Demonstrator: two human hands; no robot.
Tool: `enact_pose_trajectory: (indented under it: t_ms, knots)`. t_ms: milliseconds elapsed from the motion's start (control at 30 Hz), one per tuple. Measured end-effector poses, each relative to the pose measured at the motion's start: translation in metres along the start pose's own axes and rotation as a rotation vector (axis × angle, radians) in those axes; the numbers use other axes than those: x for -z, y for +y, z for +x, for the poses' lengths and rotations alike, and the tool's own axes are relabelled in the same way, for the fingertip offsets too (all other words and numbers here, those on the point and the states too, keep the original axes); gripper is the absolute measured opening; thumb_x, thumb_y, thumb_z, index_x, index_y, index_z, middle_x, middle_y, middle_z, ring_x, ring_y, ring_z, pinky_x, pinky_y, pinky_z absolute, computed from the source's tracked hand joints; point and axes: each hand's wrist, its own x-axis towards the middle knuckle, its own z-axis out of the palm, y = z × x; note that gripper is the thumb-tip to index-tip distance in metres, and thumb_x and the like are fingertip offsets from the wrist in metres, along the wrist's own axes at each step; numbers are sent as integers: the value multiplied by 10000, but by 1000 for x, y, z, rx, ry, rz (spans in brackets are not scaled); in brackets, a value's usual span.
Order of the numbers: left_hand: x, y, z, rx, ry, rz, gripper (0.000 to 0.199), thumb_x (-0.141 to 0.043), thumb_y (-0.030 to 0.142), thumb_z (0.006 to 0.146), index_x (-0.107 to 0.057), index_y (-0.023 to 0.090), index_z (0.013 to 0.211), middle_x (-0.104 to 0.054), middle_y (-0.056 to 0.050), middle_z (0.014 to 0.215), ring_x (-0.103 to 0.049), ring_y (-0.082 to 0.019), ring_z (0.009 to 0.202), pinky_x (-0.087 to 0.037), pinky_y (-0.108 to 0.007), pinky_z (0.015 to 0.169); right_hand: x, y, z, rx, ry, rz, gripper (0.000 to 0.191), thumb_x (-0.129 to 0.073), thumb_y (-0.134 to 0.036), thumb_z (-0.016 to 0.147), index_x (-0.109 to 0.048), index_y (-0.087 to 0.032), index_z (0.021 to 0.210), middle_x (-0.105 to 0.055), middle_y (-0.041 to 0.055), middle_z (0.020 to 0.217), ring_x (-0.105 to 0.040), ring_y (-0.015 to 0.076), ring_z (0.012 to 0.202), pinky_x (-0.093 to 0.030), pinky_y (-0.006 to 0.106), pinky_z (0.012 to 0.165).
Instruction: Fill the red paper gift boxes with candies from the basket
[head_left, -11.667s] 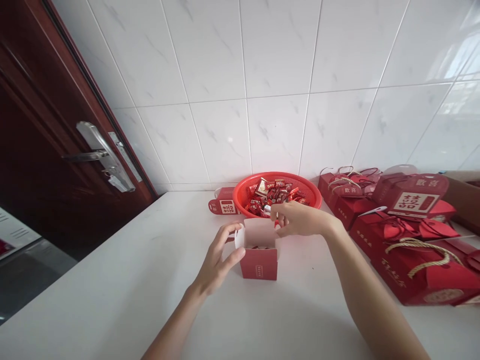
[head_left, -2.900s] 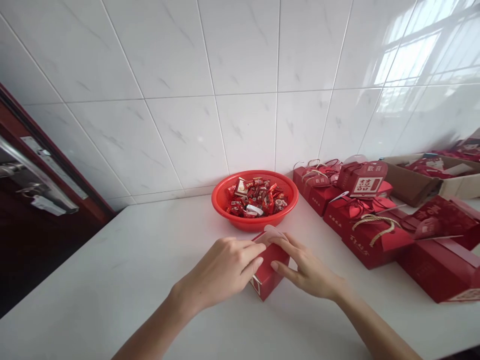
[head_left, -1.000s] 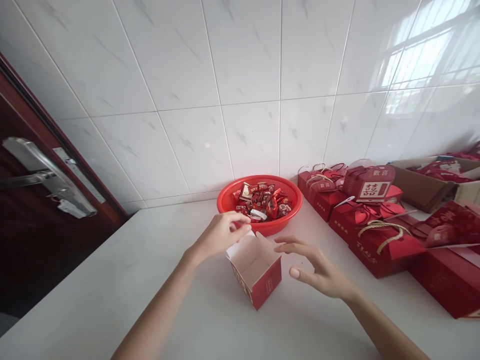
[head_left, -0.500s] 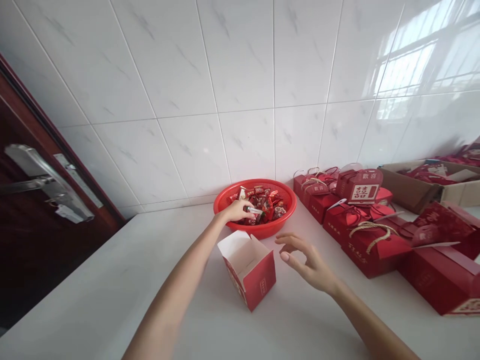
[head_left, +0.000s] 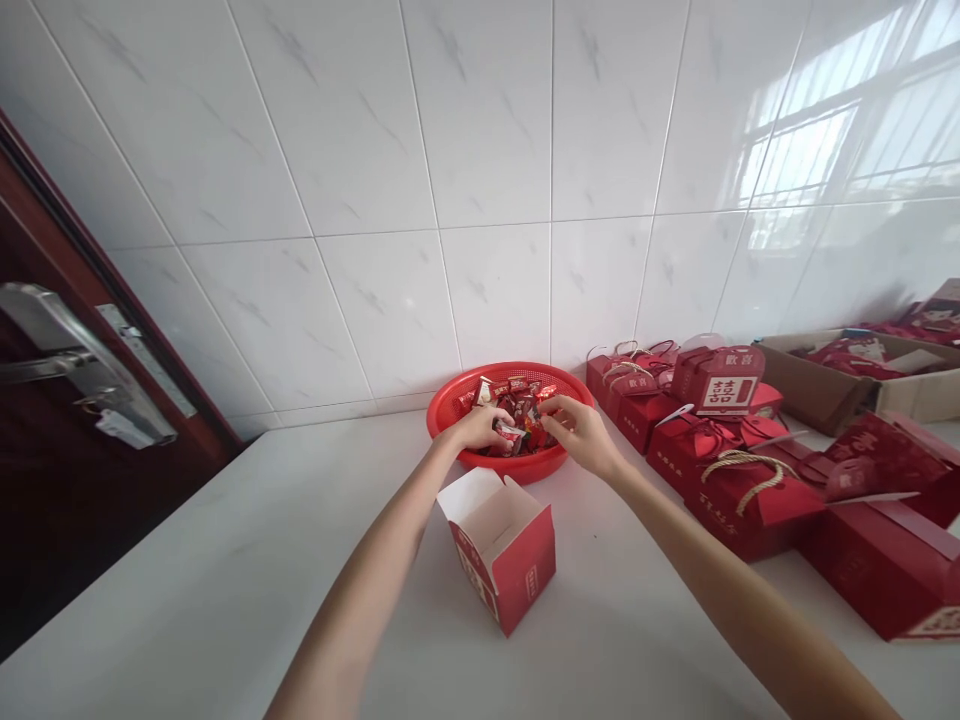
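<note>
A round red plastic basket [head_left: 442, 405] holds many wrapped candies [head_left: 517, 400] in red and brown wrappers. My left hand [head_left: 480, 430] is at the basket's left side, its fingers closed around a wrapped candy [head_left: 511, 436] with a red and white wrapper. Over the right part of the basket, my right hand [head_left: 581, 432] reaches down among the candies with thumb and fingers drawn together; what lies between them is hidden. In front of the basket an open red gift box [head_left: 525, 570] stands upright, its white inside showing and no candy visible in it.
Several closed red gift boxes [head_left: 757, 500] with cord handles are grouped on the right of the white table [head_left: 300, 560]. Behind them stands a cardboard carton [head_left: 915, 390] of red items. A tiled wall [head_left: 495, 290] rises behind, and a door [head_left: 45, 450] is at the left.
My right hand has moved from beside the open box up into the basket, and its fingers have closed in. My left hand stays in the basket, shifted only slightly.
</note>
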Motion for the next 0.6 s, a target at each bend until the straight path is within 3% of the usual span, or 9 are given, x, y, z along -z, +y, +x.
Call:
enact_pose_trajectory:
  t_ms: [133,267,367,467,533,600]
  knots:
    - [1,4,-3,-74,117,-113,416,-821,392,607,-730,165,943,-709,-118,1110,-646,-273,1023,-499,-348,886,-15,16,36,-119,-42,5,144,-580,-207,812,-636,-194,945,-712,68,977,-657,192,820,-536,346,781]
    - [4,9,-10,-159,228,-259,488,-677,500,762,-660,153,1105,-659,-119,1227,-631,-245,1095,-501,-336,933,-23,31,53,-197,-71,5,287,-649,-171,736,-635,-178,1023,-689,50,869,-654,212,822,-523,346,759]
    - [5,9,-12,-191,238,-411,480,-697,447,755,-644,155,1132,-678,-102,1176,-649,-238,1050,-518,-352,916,-24,32,56,-186,-138,49,382,-691,-143,687,-654,-183,1066,-679,16,866,-643,188,825,-507,306,765]
    - [5,5,-10,-232,189,-503,440,-756,376,703,-689,171,1086,-680,-88,1192,-655,-252,1057,-530,-367,906,-23,30,55,-173,-188,106,176,-680,-179,709,-684,-181,885,-639,-17,746,-594,151,703,-482,271,683]
    - [4,0,-6,-232,235,-422,411,-754,337,694,-711,189,1075,-686,-75,1214,-658,-257,1078,-544,-364,899,-22,30,55,-190,-175,142,71,-675,-239,732,-662,-176,764,-588,-23,662,-549,141,635,-463,264,618]
    - [3,-7,-1,-186,348,-289,380,-730,273,702,-722,208,1076,-700,-58,1219,-664,-247,1089,-557,-350,894,-21,32,54,-220,-129,185,119,-682,-292,738,-647,-179,756,-568,-18,650,-536,145,618,-465,262,574]
